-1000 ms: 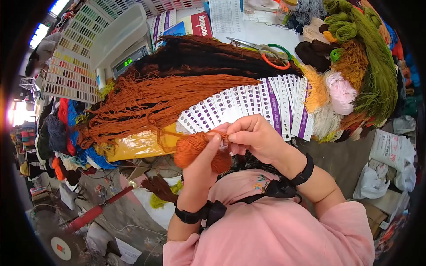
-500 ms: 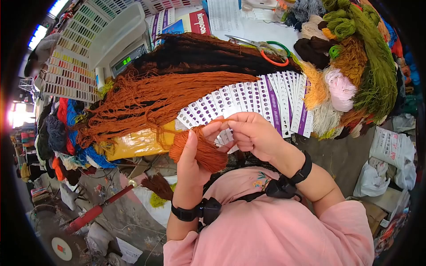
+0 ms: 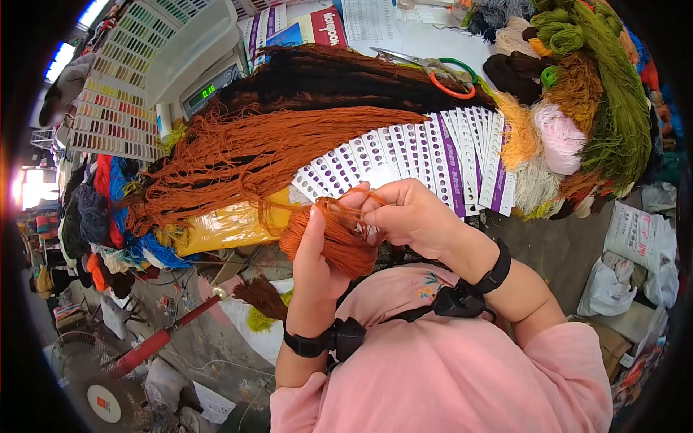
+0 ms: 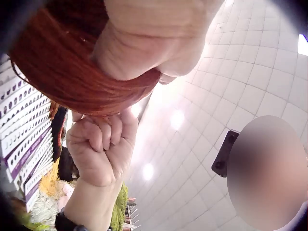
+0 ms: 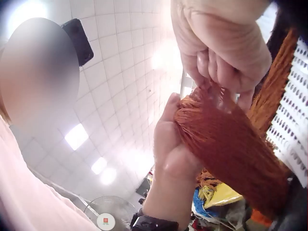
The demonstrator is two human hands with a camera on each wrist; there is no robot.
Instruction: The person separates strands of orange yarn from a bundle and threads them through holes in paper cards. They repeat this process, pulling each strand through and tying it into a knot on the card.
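Note:
A thick bundle of rust-orange yarn [image 3: 333,244] is held in my left hand [image 3: 312,263], its thumb up along the near side. Close to its upper end, my right hand [image 3: 417,220] pinches a few loose strands [image 3: 354,211] between thumb and fingers. Seen from the right wrist, the yarn bundle [image 5: 236,149] fans downward from the left hand [image 5: 168,144], with the right hand [image 5: 226,53] curled at its top. The left wrist view shows smooth wound yarn [image 4: 72,72] filling the palm, and the right hand's curled fingers [image 4: 103,132] just beyond.
Long rust-orange hanks [image 3: 216,166] and dark brown yarn [image 3: 325,83] cover the table beyond the hands. Nearby lie fanned punched cards [image 3: 390,148], scissors [image 3: 433,68], a yellow packet [image 3: 231,227] and a digital scale [image 3: 213,90]. Coloured skeins [image 3: 559,141] pile at the right; a fan [image 3: 105,400] stands lower left.
The strand that stretched between both hands half a second ago now forms loose loops over the top of the bundle. The right hand has shifted slightly right; the left still holds the yarn.

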